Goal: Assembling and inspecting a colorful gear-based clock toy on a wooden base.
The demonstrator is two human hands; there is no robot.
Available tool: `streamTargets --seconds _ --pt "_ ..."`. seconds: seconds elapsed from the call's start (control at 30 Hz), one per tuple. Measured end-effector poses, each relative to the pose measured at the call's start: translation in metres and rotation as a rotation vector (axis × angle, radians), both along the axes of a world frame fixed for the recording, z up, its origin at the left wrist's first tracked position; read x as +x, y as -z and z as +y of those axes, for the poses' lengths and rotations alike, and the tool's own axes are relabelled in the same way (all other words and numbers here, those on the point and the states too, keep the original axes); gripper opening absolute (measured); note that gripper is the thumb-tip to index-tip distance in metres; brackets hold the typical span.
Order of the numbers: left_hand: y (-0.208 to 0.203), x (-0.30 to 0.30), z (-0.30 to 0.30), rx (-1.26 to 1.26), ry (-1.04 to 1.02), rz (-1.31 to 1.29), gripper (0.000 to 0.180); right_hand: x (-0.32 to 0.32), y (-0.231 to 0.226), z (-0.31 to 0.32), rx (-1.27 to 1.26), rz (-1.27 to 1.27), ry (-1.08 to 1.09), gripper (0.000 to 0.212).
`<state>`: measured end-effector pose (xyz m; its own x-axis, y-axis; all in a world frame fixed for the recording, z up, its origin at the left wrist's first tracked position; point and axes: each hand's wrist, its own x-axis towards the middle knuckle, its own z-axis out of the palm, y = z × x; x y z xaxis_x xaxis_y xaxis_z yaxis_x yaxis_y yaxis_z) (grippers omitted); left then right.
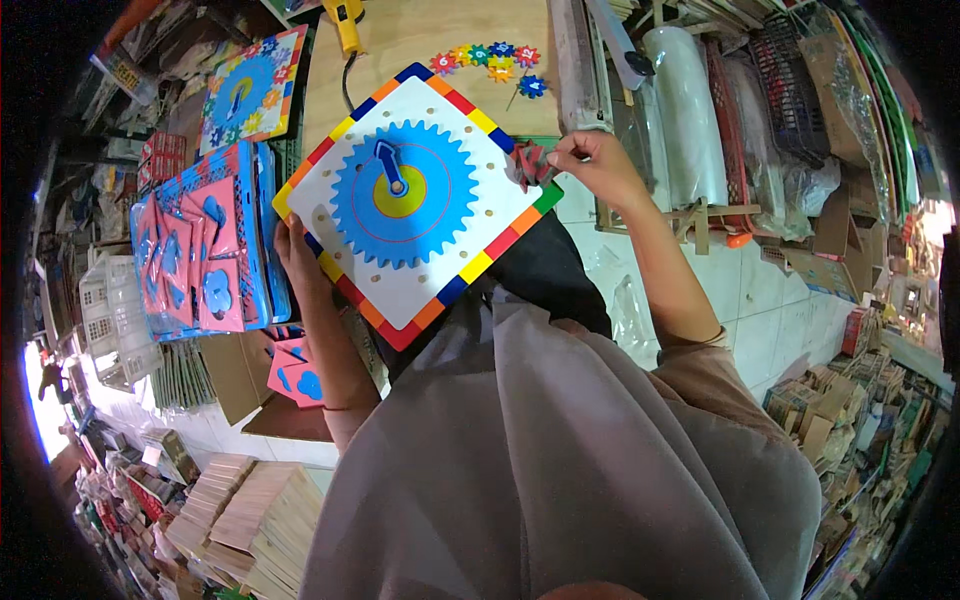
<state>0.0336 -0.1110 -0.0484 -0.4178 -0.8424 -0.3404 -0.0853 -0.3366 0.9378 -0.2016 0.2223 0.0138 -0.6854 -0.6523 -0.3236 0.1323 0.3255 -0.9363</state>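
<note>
A square white board with a border of coloured blocks lies tilted as a diamond before me, partly over my lap. In its middle sits a big blue gear with a yellow centre and a dark blue arrow. Small holes ring the gear. My left hand grips the board's left corner, its fingers partly hidden. At the opposite corner, my right hand pinches a crumpled grey-and-red piece against the board's edge; what it is made of I cannot make out.
On the wooden table lie several small coloured number gears and a yellow-handled tool with a cord. A similar board with gears stands left, above a blue crate of pink packets. A clear plastic roll stands right.
</note>
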Motion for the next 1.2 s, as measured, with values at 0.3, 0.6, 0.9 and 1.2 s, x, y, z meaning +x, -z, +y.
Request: streamTargets --seconds 0.3,0.6,0.9,1.2 --pt "-0.109 -0.064 0.147 -0.614 0.546 0.159 0.036 0.019 -0.074 -0.02 -0.359 -0.266 -0.077 0.011" --pt "-0.118 -0.076 0.152 -0.282 0.788 0.003 0.018 0.022 -0.073 0.004 -0.166 -0.059 -0.062 0.011" --pt "-0.134 -0.072 0.147 -0.824 0.938 0.07 0.023 0.052 -0.09 -0.034 -0.096 0.838 -0.124 0.072" --pt "-0.144 -0.054 0.136 -0.893 1.054 0.058 0.014 0.046 -0.076 -0.022 -0.093 0.207 -0.547 0.019"
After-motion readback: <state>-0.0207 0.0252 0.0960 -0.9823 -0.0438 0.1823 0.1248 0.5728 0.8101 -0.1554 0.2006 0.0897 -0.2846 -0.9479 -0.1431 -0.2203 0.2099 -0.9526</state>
